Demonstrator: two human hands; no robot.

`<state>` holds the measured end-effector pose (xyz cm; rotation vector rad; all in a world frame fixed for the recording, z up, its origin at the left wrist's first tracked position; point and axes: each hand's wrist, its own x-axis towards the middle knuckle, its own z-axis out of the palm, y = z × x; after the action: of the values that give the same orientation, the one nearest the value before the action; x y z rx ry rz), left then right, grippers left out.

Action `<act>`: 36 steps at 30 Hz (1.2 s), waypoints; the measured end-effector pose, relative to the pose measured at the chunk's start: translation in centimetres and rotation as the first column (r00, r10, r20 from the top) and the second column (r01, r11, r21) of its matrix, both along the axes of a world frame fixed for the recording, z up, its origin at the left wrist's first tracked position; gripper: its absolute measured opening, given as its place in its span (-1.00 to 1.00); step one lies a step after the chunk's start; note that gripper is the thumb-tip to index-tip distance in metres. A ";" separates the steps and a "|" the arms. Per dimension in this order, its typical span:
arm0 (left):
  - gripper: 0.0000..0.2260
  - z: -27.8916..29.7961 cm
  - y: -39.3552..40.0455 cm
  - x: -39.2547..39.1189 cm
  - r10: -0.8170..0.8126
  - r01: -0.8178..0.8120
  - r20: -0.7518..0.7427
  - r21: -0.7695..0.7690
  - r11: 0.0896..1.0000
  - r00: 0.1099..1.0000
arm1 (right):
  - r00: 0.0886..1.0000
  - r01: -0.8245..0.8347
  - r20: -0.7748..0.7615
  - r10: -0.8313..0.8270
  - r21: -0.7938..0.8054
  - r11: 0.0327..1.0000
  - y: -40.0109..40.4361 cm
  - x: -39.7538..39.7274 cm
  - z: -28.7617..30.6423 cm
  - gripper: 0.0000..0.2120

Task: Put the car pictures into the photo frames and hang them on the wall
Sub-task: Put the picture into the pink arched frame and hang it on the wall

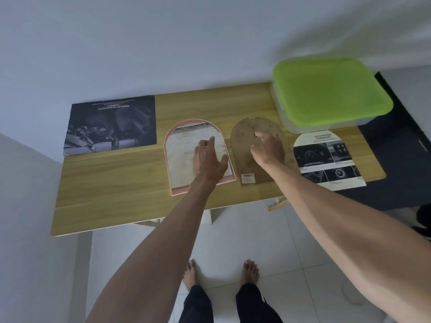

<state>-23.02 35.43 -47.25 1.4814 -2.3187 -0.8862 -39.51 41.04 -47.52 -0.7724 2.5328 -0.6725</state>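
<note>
An arched pink photo frame (173,183) lies face down on the wooden table (116,183), with a pale printed sheet (182,148) inside it. My left hand (208,159) rests flat on that sheet, fingers spread. To the right lies the frame's brown arched backing board (245,145). My right hand (268,148) is on the board, fingers curled at a small dark tab near its top. An arch-cut car picture (328,159) headed "ADVANCED" lies at the table's right end. A dark rectangular car-interior picture (112,125) lies at the back left.
A clear plastic box with a green lid (331,92) stands at the table's back right corner. The white wall (163,43) runs behind the table. Dark flooring (396,148) lies to the right. My bare feet (221,271) stand on white tiles.
</note>
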 end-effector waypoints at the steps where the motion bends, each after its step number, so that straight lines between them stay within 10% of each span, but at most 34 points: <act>1: -0.43 0.2 0.6 -1.4 -0.028 0.028 -0.006 0.026 0.999 1.000 | 1.000 0.012 0.002 -0.012 0.000 1.000 0.7 -1.1 -0.1 -0.44; 19: -0.24 -1.4 4.0 -11.8 0.150 -0.191 0.153 0.305 0.933 0.977 | 0.994 0.013 0.106 -0.016 0.031 0.999 4.9 -8.5 -3.4 -0.37; 36: -0.35 -1.7 3.4 -10.0 0.373 -0.311 -0.233 0.264 0.913 0.898 | 0.973 0.017 0.230 0.004 -0.088 0.996 6.0 -8.8 -1.7 -0.29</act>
<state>-33.00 38.85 -48.95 1.6605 -1.7301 -1.1872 -48.36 47.00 -49.25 -0.6736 2.3098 -0.8325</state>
